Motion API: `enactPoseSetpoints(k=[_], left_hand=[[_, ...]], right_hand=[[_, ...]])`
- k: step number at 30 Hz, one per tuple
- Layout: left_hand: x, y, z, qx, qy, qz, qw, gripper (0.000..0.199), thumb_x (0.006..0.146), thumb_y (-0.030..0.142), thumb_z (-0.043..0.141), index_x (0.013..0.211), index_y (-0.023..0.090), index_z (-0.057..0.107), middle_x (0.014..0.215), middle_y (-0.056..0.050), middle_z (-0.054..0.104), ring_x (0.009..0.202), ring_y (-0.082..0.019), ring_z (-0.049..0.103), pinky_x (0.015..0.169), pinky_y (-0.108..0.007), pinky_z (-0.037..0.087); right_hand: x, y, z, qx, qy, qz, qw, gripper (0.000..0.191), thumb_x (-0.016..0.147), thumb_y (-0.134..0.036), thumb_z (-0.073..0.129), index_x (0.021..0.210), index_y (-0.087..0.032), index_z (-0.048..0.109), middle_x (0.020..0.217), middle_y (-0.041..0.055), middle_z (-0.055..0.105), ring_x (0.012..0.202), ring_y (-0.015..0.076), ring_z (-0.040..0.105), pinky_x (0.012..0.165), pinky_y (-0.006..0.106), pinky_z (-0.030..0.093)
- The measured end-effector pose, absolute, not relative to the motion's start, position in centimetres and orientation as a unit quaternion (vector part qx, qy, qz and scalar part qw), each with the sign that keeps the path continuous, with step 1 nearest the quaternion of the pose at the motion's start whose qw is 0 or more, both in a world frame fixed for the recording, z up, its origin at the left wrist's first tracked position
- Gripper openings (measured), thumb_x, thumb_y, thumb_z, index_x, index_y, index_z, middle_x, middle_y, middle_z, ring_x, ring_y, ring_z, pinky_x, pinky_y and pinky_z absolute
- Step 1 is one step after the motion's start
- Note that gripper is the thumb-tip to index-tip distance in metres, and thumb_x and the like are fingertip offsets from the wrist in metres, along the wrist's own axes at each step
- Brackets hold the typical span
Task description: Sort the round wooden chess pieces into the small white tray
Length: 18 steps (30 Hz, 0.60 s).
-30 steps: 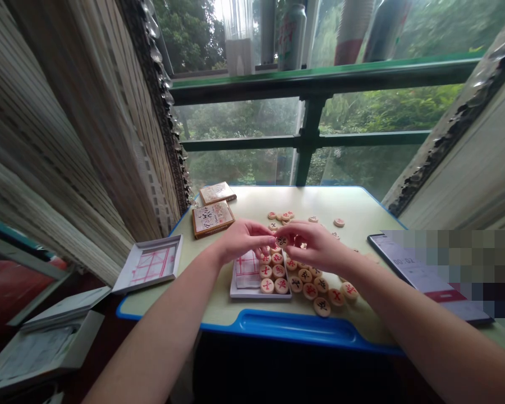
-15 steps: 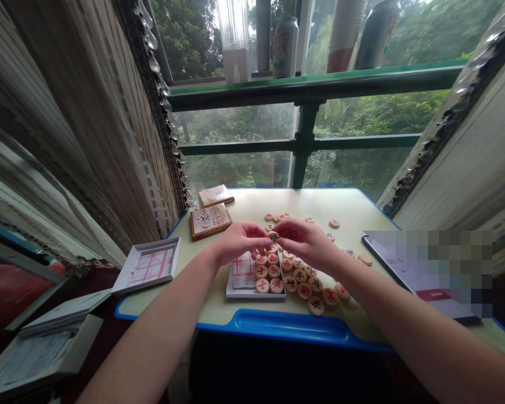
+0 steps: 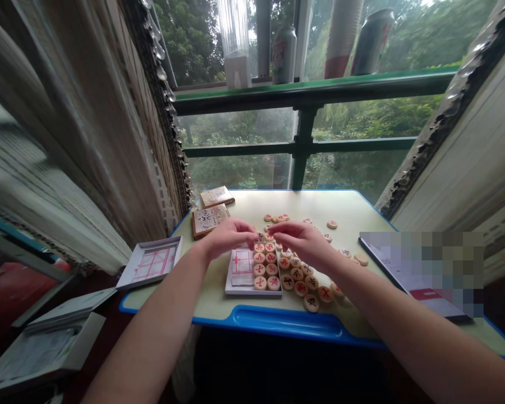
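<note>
A shallow white box [image 3: 253, 293] holds two columns of round Chinese chess pieces [image 3: 271, 270] on its right side. A folded sheet printed with red lines [image 3: 242, 268] lies on its left side. My left hand [image 3: 232, 235] is over the far left part of the box, fingers curved and apart, tips beside a dark-lettered piece [image 3: 260, 237]. My right hand [image 3: 301, 240] reaches in from the right, fingers and thumb parted around the edge of a red-lettered piece [image 3: 269, 237] at the far end. Whether the fingertips touch these pieces is hard to see.
Loose pieces [image 3: 311, 303] lie right of the box, others farther back. Two small decorated boxes [image 3: 210, 219] sit back left, a white lid [image 3: 151, 262] left. A dark-edged tablet-like device [image 3: 404, 275] rests at right. The table has a blue front groove [image 3: 286, 324].
The dark-lettered piece that was between both hands is no longer there. My hands have moved apart, the left one slightly left. The view has shifted a little.
</note>
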<state>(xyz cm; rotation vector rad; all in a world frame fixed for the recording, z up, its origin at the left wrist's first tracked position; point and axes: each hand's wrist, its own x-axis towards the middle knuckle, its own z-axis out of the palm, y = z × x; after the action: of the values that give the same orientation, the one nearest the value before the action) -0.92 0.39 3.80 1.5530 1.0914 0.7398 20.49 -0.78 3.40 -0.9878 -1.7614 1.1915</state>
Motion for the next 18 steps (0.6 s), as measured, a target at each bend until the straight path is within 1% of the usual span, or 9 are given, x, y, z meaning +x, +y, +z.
enactPoseSetpoints(k=[1, 3, 6, 8, 10, 12, 13, 16, 18], left_hand=[[-1.7, 0.6, 4.0, 0.651, 0.485, 0.291, 0.506, 0.019, 0.067, 0.030, 0.071, 0.068, 0.011, 0.068, 0.055, -0.002, 0.063, 0.045, -0.006, 0.041, 0.044, -0.020, 0.026], [-3.3, 1.0, 4.4, 0.658, 0.512, 0.249, 0.494, 0.022, 0.067, 0.034, 0.071, 0.068, 0.011, 0.068, 0.052, -0.001, 0.061, 0.042, -0.005, 0.033, 0.042, -0.021, 0.019], [-5.0, 1.3, 4.4, 0.679, 0.522, 0.163, 0.490, 0.029, 0.064, 0.039, 0.074, 0.072, 0.012, 0.071, 0.053, -0.003, 0.060, 0.044, -0.007, 0.036, 0.042, -0.022, 0.017], [-5.4, 1.4, 4.2, 0.689, 0.524, 0.139, 0.481, 0.029, 0.063, 0.040, 0.074, 0.074, 0.013, 0.072, 0.054, -0.003, 0.060, 0.045, -0.008, 0.037, 0.042, -0.022, 0.017], [-5.4, 1.4, 3.9, 0.690, 0.523, 0.138, 0.481, 0.027, 0.063, 0.038, 0.074, 0.074, 0.014, 0.072, 0.055, -0.003, 0.059, 0.045, -0.008, 0.035, 0.042, -0.023, 0.016], [-5.2, 1.4, 3.8, 0.681, 0.517, 0.158, 0.494, 0.024, 0.064, 0.036, 0.074, 0.073, 0.014, 0.072, 0.055, -0.002, 0.058, 0.044, -0.007, 0.033, 0.042, -0.022, 0.017], [-5.1, 1.5, 3.7, 0.674, 0.512, 0.175, 0.503, 0.024, 0.064, 0.035, 0.073, 0.072, 0.013, 0.071, 0.054, -0.002, 0.058, 0.044, -0.007, 0.033, 0.043, -0.022, 0.017], [-5.1, 1.6, 3.5, 0.647, 0.498, 0.230, 0.530, 0.022, 0.064, 0.033, 0.073, 0.070, 0.012, 0.069, 0.053, -0.001, 0.055, 0.044, -0.006, 0.033, 0.042, -0.022, 0.017], [-5.1, 1.8, 3.3, 0.632, 0.492, 0.254, 0.542, 0.021, 0.063, 0.032, 0.073, 0.068, 0.012, 0.067, 0.052, -0.001, 0.054, 0.044, -0.006, 0.034, 0.042, -0.021, 0.016]], right_hand=[[20.6, -0.8, 3.5, -0.397, -0.680, 0.474, 0.395, 0.023, 0.073, -0.034, 0.065, 0.089, -0.018, 0.072, 0.084, 0.0046, 0.068, 0.068, 0.0132, 0.056, 0.061, 0.028, 0.046], [20.8, -0.6, 3.7, -0.415, -0.642, 0.486, 0.423, 0.020, 0.072, -0.032, 0.064, 0.085, -0.018, 0.071, 0.083, 0.0040, 0.067, 0.065, 0.0113, 0.053, 0.060, 0.027, 0.044], [21.2, -0.1, 4.0, -0.439, -0.587, 0.494, 0.467, 0.018, 0.071, -0.029, 0.063, 0.081, -0.016, 0.069, 0.081, 0.0035, 0.065, 0.065, 0.0104, 0.051, 0.061, 0.026, 0.043], [21.5, 0.1, 4.1, -0.454, -0.569, 0.489, 0.481, 0.017, 0.070, -0.028, 0.061, 0.081, -0.016, 0.068, 0.077, 0.0026, 0.063, 0.063, 0.0102, 0.050, 0.060, 0.025, 0.042], [21.7, 0.1, 4.3, -0.464, -0.577, 0.478, 0.472, 0.019, 0.072, -0.029, 0.059, 0.083, -0.016, 0.067, 0.076, 0.0028, 0.062, 0.062, 0.0106, 0.050, 0.059, 0.025, 0.042], [21.8, 0.1, 4.4, -0.476, -0.630, 0.438, 0.430, 0.021, 0.076, -0.031, 0.056, 0.086, -0.016, 0.066, 0.081, 0.0047, 0.065, 0.066, 0.0125, 0.054, 0.060, 0.026, 0.043], [21.8, 0.0, 4.4, -0.486, -0.675, 0.391, 0.393, 0.021, 0.078, -0.031, 0.054, 0.087, -0.016, 0.067, 0.084, 0.0059, 0.066, 0.069, 0.0139, 0.056, 0.062, 0.027, 0.044], [21.8, -0.1, 4.4, -0.530, -0.795, 0.177, 0.234, 0.020, 0.080, -0.028, 0.053, 0.087, -0.019, 0.070, 0.094, 0.0077, 0.068, 0.079, 0.0190, 0.059, 0.066, 0.030, 0.044], [21.6, -0.2, 4.4, -0.546, -0.822, 0.085, 0.140, 0.022, 0.081, -0.028, 0.052, 0.089, -0.023, 0.072, 0.100, 0.0073, 0.067, 0.084, 0.0217, 0.060, 0.066, 0.030, 0.044]])
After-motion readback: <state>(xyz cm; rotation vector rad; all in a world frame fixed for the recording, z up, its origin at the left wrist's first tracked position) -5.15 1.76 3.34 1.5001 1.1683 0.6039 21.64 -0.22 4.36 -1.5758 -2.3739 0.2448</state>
